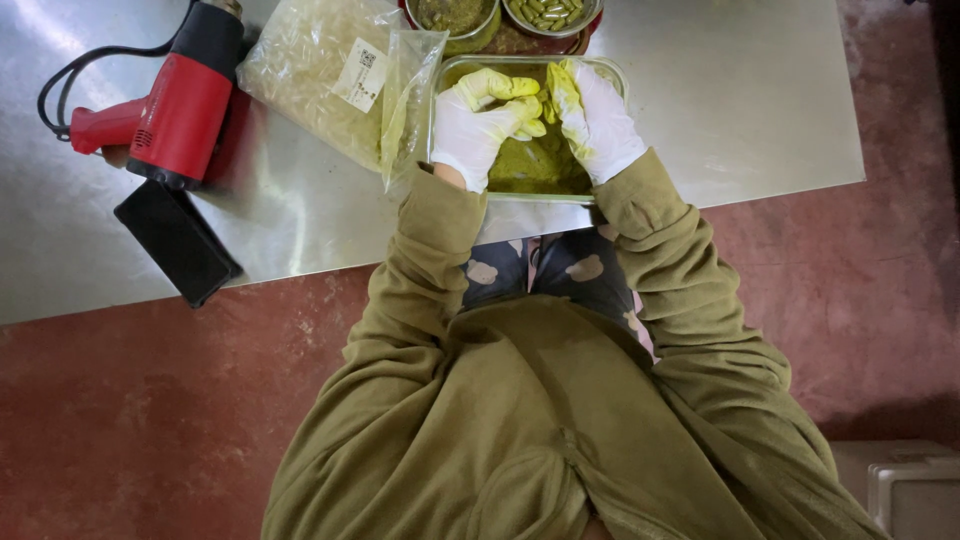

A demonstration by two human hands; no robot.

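Gloves stained yellow-green cover both hands over a rectangular metal tray (612,72) of greenish paste that sits at the near edge of the steel counter (740,100). The left hand (482,118) is curled, fingers bent toward the right hand (596,115), and the two meet over the paste (535,165), fingertips touching; whether they pinch a bit of it between them I cannot tell. Just left of the tray lies a clear plastic bag (320,75) of pale stuff, its open flap leaning against the tray's side. Beyond the tray, at the far edge, stand two round bowls (548,15) of green pieces. Well to the left rests a red heat gun (180,105) with its black cord, and a black phone (178,240) juts over the counter's front edge. Right of the tray the steel runs bare to its corner. Red floor (150,420) lies below, with a grey box (910,490) at the lower right.
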